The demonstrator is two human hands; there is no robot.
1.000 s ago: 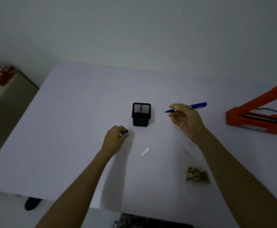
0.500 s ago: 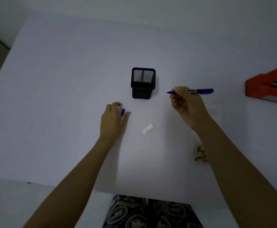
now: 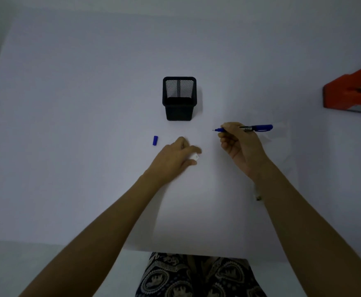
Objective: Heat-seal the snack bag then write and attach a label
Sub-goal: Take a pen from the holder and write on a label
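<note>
left hand (image 3: 175,156) palm-down, fingertips pinching small white paper label (image 3: 195,156) | right hand (image 3: 240,144) raised, fingers closed around uncapped blue marker pen (image 3: 250,128) | blue cap (image 3: 155,140) lying on table

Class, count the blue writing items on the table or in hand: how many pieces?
2: the uncapped blue pen in the right hand, and its blue cap lying on the table, left of the left hand. None seems hidden.

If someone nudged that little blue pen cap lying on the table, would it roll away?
Probably: the pen cap looks like a small round cylinder lying on its side on the smooth table. It seems light, so a slight touch might send it off.
</note>
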